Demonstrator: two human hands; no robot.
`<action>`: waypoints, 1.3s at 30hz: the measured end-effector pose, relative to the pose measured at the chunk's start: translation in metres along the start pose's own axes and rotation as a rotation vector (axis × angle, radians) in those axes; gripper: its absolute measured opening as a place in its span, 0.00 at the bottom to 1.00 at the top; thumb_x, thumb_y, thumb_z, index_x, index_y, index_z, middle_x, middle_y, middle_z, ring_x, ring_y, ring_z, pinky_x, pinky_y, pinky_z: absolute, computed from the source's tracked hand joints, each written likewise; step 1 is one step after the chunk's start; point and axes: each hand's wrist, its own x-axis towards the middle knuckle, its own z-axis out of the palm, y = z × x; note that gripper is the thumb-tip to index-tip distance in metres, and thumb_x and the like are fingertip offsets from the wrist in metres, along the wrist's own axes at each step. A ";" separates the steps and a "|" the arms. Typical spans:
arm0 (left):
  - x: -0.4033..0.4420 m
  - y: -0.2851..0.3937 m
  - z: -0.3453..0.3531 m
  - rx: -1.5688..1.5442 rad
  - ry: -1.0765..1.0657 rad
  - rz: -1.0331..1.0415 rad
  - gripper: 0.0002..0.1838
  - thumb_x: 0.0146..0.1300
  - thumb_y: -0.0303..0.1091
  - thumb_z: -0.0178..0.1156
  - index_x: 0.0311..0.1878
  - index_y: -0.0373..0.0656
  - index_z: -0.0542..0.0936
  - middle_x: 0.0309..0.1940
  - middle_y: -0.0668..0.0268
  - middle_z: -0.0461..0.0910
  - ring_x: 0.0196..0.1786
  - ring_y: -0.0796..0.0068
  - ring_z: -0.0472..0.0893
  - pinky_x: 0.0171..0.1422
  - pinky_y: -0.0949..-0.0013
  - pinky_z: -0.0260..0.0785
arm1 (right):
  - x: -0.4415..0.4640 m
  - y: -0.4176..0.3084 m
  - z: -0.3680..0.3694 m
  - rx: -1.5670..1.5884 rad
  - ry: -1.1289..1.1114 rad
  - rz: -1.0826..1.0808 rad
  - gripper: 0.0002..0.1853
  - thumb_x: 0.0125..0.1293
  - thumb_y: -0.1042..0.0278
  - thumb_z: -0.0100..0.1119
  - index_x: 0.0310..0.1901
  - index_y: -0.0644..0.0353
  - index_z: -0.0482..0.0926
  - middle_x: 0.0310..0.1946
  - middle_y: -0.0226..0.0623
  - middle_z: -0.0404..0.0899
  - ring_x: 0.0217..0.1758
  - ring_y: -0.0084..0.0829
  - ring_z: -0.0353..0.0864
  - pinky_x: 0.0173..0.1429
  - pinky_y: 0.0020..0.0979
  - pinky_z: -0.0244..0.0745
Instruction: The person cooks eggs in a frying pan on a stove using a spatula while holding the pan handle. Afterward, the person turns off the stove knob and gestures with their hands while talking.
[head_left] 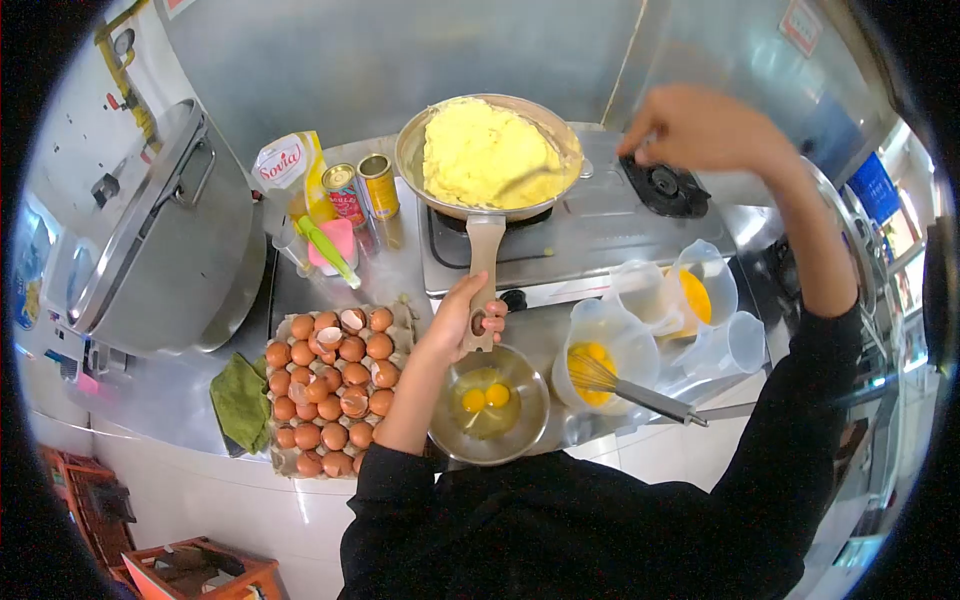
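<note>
My left hand (472, 318) is closed around the beige handle of a frying pan (410, 165) on the left burner. A thick, pale-yellow mass (470, 150) fills much of the pan. Above the right burner, my right hand (690, 130) has its fingers curled. A greyish utensil (525, 180), apparently a spatula, rests in the yellow mass and points toward that hand; its handle is hard to follow against the steel. Beneath my left forearm, a metal bowl (538, 425) holds two yolks in egg white. A whisk (650, 400) leans in a plastic jug (640, 345) with beaten yolk.
A carton of eggs (335, 400), some cracked shells, sits left of my forearm beside a green cloth (240, 400). Cans (378, 187), a yellow pouch (318, 190) and a big pot (190, 260) stand farther left. More plastic jugs (740, 345) are at right; the right burner (665, 190) lies behind.
</note>
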 end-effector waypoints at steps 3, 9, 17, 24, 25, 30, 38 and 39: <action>0.000 0.000 -0.001 -0.014 0.015 -0.020 0.10 0.60 0.46 0.44 0.38 0.55 0.58 0.16 0.76 0.59 0.14 0.86 0.60 0.19 0.77 0.59 | -0.002 -0.023 0.041 -0.124 0.018 0.008 0.11 0.49 0.71 0.52 0.35 0.58 0.78 0.27 0.45 0.76 0.34 0.41 0.76 0.40 0.37 0.69; -0.001 -0.001 -0.003 0.025 -0.030 0.039 0.12 0.60 0.47 0.44 0.37 0.53 0.56 0.17 0.74 0.60 0.16 0.84 0.61 0.21 0.75 0.63 | 0.101 -0.035 0.128 -0.081 0.370 -0.093 0.08 0.44 0.73 0.50 0.24 0.66 0.77 0.24 0.50 0.76 0.28 0.43 0.77 0.31 0.37 0.72; -0.002 0.002 0.000 -0.015 0.005 0.014 0.11 0.60 0.46 0.44 0.38 0.53 0.57 0.17 0.74 0.60 0.15 0.86 0.60 0.20 0.77 0.61 | 0.121 0.023 -0.001 -0.058 0.003 0.040 0.11 0.44 0.64 0.57 0.29 0.57 0.81 0.20 0.36 0.78 0.21 0.28 0.74 0.28 0.32 0.68; 0.000 -0.001 -0.003 -0.071 -0.035 0.011 0.11 0.60 0.45 0.45 0.40 0.53 0.58 0.17 0.74 0.61 0.15 0.86 0.61 0.21 0.77 0.62 | 0.016 0.003 0.015 -0.153 -0.019 0.074 0.11 0.43 0.68 0.56 0.33 0.54 0.80 0.27 0.43 0.77 0.32 0.39 0.76 0.38 0.34 0.69; 0.000 0.001 -0.004 -0.055 -0.041 0.015 0.11 0.60 0.45 0.45 0.40 0.53 0.57 0.17 0.74 0.61 0.15 0.86 0.62 0.21 0.76 0.62 | 0.013 -0.001 0.026 -0.146 -0.017 0.067 0.11 0.44 0.68 0.55 0.32 0.54 0.80 0.26 0.45 0.77 0.32 0.41 0.76 0.38 0.35 0.69; -0.008 0.004 -0.002 0.023 -0.051 0.020 0.12 0.60 0.45 0.45 0.41 0.53 0.56 0.19 0.73 0.62 0.17 0.85 0.63 0.22 0.76 0.64 | 0.073 0.004 0.100 0.014 0.246 0.072 0.09 0.47 0.70 0.49 0.29 0.61 0.78 0.27 0.54 0.74 0.32 0.46 0.75 0.36 0.40 0.70; -0.001 0.001 -0.006 -0.015 -0.076 0.009 0.11 0.60 0.44 0.44 0.40 0.55 0.56 0.18 0.74 0.61 0.17 0.86 0.62 0.21 0.77 0.63 | 0.140 -0.006 0.018 -0.152 0.023 -0.090 0.11 0.50 0.67 0.53 0.34 0.58 0.79 0.21 0.45 0.76 0.25 0.31 0.76 0.29 0.31 0.68; 0.000 0.001 -0.006 -0.017 -0.078 0.006 0.11 0.60 0.44 0.44 0.40 0.55 0.56 0.18 0.74 0.61 0.17 0.86 0.62 0.21 0.77 0.62 | 0.133 -0.014 -0.006 -0.159 -0.048 0.008 0.10 0.49 0.68 0.52 0.34 0.56 0.80 0.18 0.42 0.75 0.20 0.30 0.73 0.25 0.30 0.66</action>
